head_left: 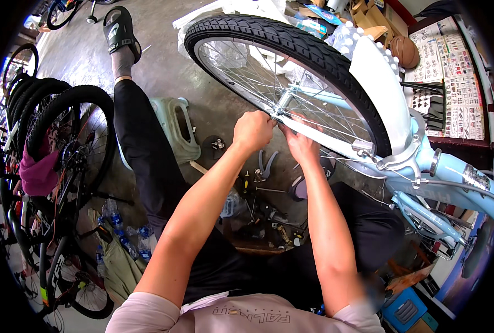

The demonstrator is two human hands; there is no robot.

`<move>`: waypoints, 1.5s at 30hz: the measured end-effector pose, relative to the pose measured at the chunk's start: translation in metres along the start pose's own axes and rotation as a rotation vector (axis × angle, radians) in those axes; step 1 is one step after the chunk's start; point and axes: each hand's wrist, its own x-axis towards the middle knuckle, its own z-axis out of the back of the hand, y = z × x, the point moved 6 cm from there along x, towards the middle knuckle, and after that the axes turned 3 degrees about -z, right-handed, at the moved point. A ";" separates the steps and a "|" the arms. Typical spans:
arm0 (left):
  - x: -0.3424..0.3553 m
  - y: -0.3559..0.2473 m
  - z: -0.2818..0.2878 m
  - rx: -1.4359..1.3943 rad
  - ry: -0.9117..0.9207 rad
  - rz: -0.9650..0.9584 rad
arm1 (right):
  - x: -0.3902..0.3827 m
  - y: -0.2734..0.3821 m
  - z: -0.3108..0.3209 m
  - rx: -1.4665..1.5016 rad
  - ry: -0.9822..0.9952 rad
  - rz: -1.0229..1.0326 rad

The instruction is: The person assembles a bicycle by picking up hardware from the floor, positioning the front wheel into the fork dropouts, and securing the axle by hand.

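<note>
Head view: two hands, left and right, fingers bent (grip and anything held, I cannot tell), meet beside the hub of one wheel, tilted ahead on a pale-blue bicycle. One round black dish holds small metal parts; one pair of pliers lies near.

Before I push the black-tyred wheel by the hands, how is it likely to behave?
The wheel would probably turn rather than roll away, as it sits between the legs of the pale fork. Being thinly spoked, it may flex slightly if pressed sideways. Its black tyre should feel grippy, given the deep tread.
</note>
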 end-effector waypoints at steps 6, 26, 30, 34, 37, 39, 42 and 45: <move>-0.022 -0.012 0.009 0.097 -0.156 -0.101 | -0.004 -0.008 -0.003 -0.037 0.024 -0.001; -0.078 -0.066 0.202 0.097 -0.935 -0.772 | -0.049 0.014 0.064 0.701 -0.119 -0.646; -0.113 -0.057 0.185 0.091 -0.963 -0.680 | -0.056 0.008 0.067 0.917 -0.162 -0.666; -0.154 -0.050 0.166 0.097 -0.965 -0.562 | -0.061 0.003 0.068 1.069 -0.110 -0.713; -0.185 -0.041 0.153 0.141 -0.971 -0.455 | -0.067 0.003 0.079 1.040 -0.002 -0.906; -0.202 -0.035 0.143 0.159 -0.934 -0.406 | -0.071 0.001 0.098 1.102 0.051 -0.954; -0.225 -0.031 0.135 0.226 -0.898 -0.376 | -0.091 -0.011 0.116 1.072 0.105 -0.976; -0.238 -0.026 0.128 0.269 -0.871 -0.382 | -0.099 0.012 0.148 1.024 0.188 -0.977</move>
